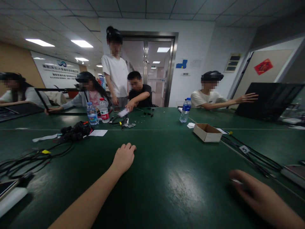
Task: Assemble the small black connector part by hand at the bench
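On the green table [152, 178], my left hand [124, 157] rests with its back up and its fingers curled under. Whatever may lie beneath those fingers is hidden. At the lower right my right hand [254, 190] is blurred by motion just over the tabletop. Its thumb and fingers are pinched together on a small pale, shiny object [236, 181], too smeared to name. Beyond it stands an open, shallow cardboard box [209, 137], not touched by either hand; its inside is mostly hidden.
Black cables [254, 156] run along the right, and more cables [35, 157] coil at left near a dark bundle [75, 130]. Bottles [92, 114] stand farther back, another bottle [185, 110] at centre right. Several people sit or stand across the table; one touches a black panel [267, 100].
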{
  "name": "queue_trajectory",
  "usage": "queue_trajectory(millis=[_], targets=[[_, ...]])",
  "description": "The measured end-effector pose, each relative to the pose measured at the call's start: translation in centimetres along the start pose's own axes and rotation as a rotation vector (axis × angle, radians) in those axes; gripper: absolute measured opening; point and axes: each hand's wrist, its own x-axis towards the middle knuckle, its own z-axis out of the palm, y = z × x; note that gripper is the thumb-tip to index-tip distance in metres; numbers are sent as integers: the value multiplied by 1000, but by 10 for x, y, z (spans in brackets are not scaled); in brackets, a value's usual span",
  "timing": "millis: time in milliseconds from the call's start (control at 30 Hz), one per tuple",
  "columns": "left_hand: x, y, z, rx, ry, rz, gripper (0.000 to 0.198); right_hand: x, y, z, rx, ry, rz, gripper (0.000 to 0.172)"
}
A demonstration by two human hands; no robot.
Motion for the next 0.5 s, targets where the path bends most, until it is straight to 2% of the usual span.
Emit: queue_trajectory(millis=[67, 100, 200, 267, 367, 500], targets=[[9, 19, 9, -166, -33, -7, 32, 30, -48, 33, 33, -190, -103, 29], [14, 29, 15, -256, -44, -6, 33, 46, -76, 50, 31, -225, -184, 31], [26, 52, 31, -402, -9, 58, 32, 93, -153, 99, -8, -204, -404, 32], [31, 55, 38, -461, 40, 92, 36, 116, -190, 125, -14, -164, -473, 31], [35, 43, 42, -622, 72, 62, 46, 137, -216, 151, 22, -140, -470, 30], [39, 26, 42, -720, 13, 50, 34, 144, -218, 163, 68, -128, -497, 23]])
